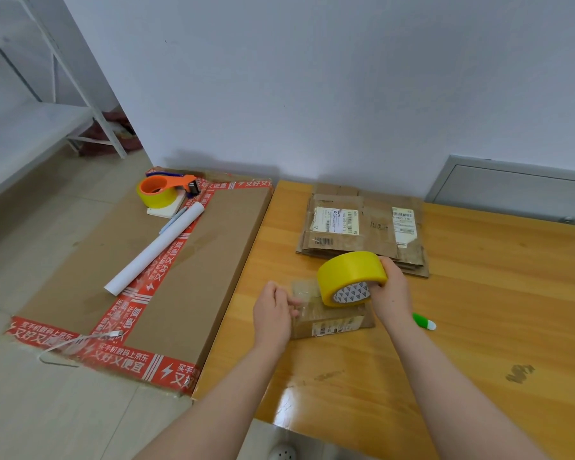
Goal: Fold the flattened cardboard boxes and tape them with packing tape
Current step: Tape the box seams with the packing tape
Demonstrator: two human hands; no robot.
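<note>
Fingers of right hand (392,287) curled round yellow tape roll (349,270), held over small box (332,323) on bench (478,310); left hand (273,310) fingers curled, gripping its 9 o'clock end. Flattened boxes (362,227) stacked at 12 o'clock.

Both bare forearms come in from the bottom, angled toward each other. The left hand (274,310) is knuckles-up, fingers curled onto the end of the box (332,323). The right hand (392,290) sits a bit higher, gripping the tape roll (349,272) with fingers hooked into its core.
</note>
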